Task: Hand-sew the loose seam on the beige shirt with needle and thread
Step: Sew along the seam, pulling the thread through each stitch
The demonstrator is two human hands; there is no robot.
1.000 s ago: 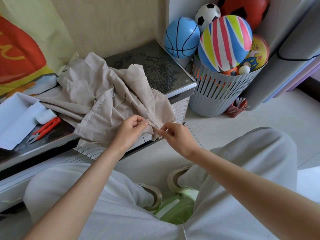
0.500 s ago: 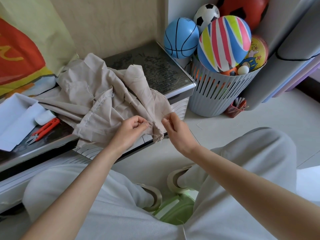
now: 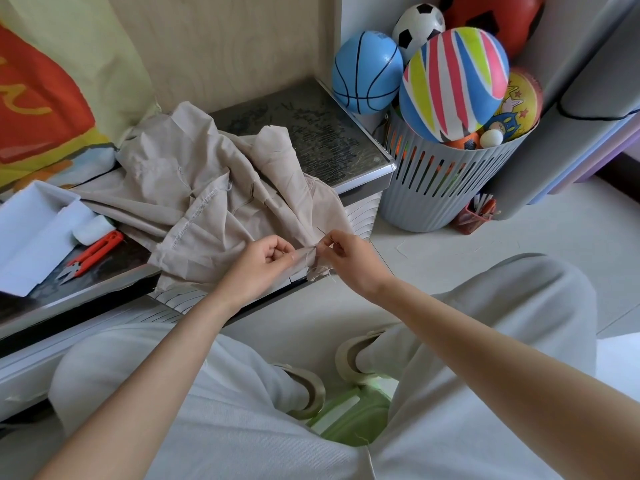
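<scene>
The beige shirt (image 3: 214, 199) lies crumpled on the dark tabletop, with its frayed edge hanging over the front. My left hand (image 3: 263, 263) pinches a fold of that edge between thumb and fingers. Just to its right, my right hand (image 3: 349, 259) pinches a thin needle (image 3: 323, 232) whose tip points up and left, out of the fabric. The thread is too fine to make out.
Red thread snips (image 3: 91, 252) lie on the table (image 3: 332, 143) at left, beside a white roll (image 3: 90, 229) and a white box (image 3: 31, 230). A grey slatted basket (image 3: 433, 188) full of balls stands on the floor at right. My knees and a green stool (image 3: 349, 417) are below.
My right hand has moved back toward the left hand at the fabric edge, and the needle now sticks up out of the cloth above its fingers. My left hand has kept its pinch.
</scene>
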